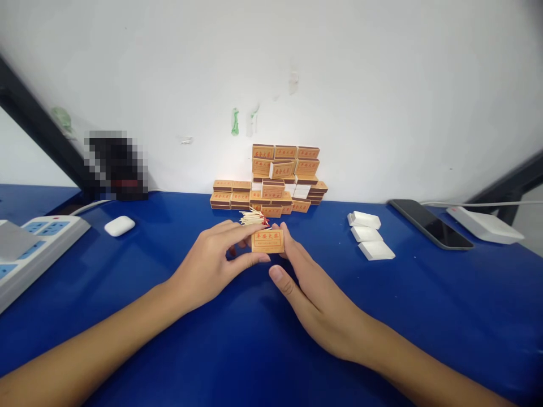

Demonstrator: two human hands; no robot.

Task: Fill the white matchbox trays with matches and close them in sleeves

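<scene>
An orange matchbox (267, 241) with red print sits at the centre of the blue table (424, 316), held between both hands. My left hand (216, 263) pinches its left end with thumb and fingers. My right hand (305, 282) touches its right end, fingers extended along the table, thumb free. Just behind the box lies a small heap of loose matches (253, 217) with red heads. Further back, against the white wall, stands a stack of several matchboxes (278, 178).
Three white inner trays (369, 234) lie to the right. A dark phone (430, 223) and a white flat device (483, 224) lie at far right. At left are a white power strip (29, 249) and a white earbud case (119, 225).
</scene>
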